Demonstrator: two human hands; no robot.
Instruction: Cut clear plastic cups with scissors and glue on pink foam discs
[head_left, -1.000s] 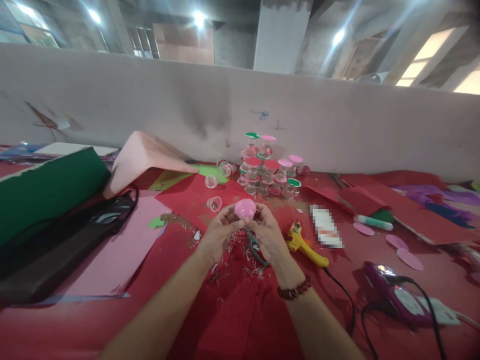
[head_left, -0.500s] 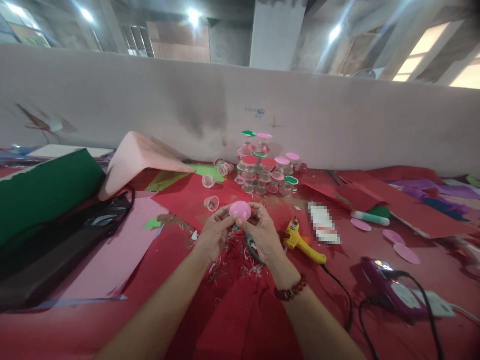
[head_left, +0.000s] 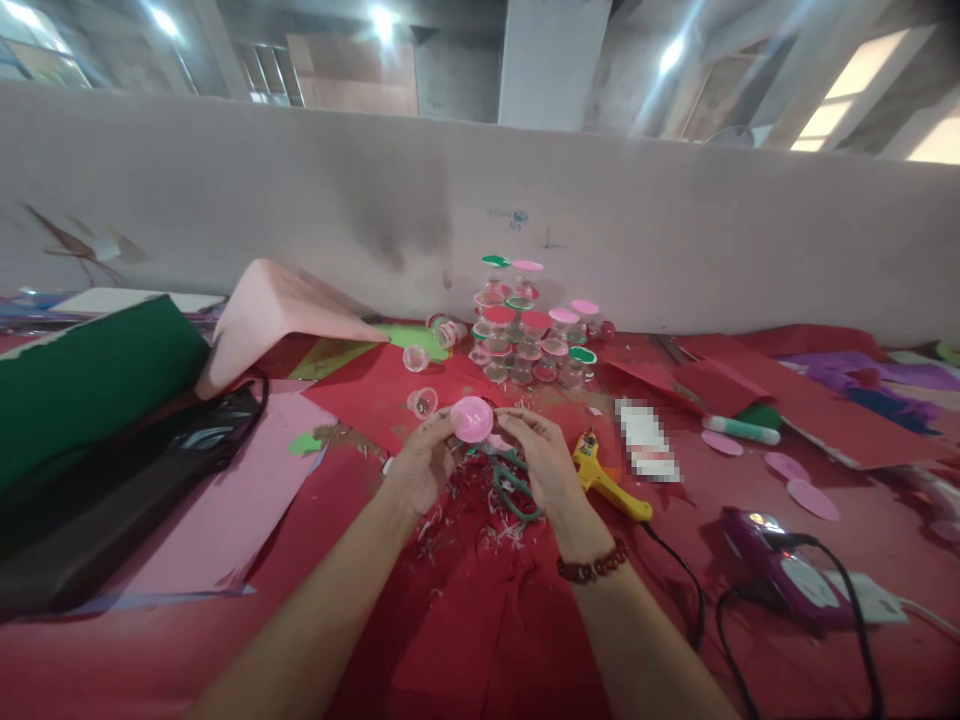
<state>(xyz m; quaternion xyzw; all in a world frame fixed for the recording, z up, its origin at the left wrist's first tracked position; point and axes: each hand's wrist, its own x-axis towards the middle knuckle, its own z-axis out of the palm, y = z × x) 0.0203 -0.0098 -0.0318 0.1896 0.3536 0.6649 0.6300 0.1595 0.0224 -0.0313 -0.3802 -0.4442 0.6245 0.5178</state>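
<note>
My left hand (head_left: pixel 424 462) grips a small clear plastic cup with a round pink paper disc (head_left: pixel 472 419) on it, the pink face turned toward me. At the cup's right edge, the thumb and fingers of my right hand (head_left: pixel 541 455) are pinched together. Whether they touch the rim or hold something small is too fine to see. Green-handled scissors (head_left: pixel 516 497) lie below the hands among paper shreds. To the right of my right hand rests a yellow glue gun (head_left: pixel 611 488). A loose clear cup (head_left: pixel 424 402) lies just beyond my left hand.
Cups topped with red, pink and green discs form a stack (head_left: pixel 517 340) near the white wall (head_left: pixel 300 190). Right of the glue gun are a marker (head_left: pixel 741 431), loose pink discs (head_left: pixel 814 499) and a purple power device (head_left: pixel 787 575) with cords. A black bag (head_left: pixel 112 500) lies left.
My right hand has drawn back to the right, off the disc's front, and more of the scissors shows. The cup has shifted slightly left in my left hand.
</note>
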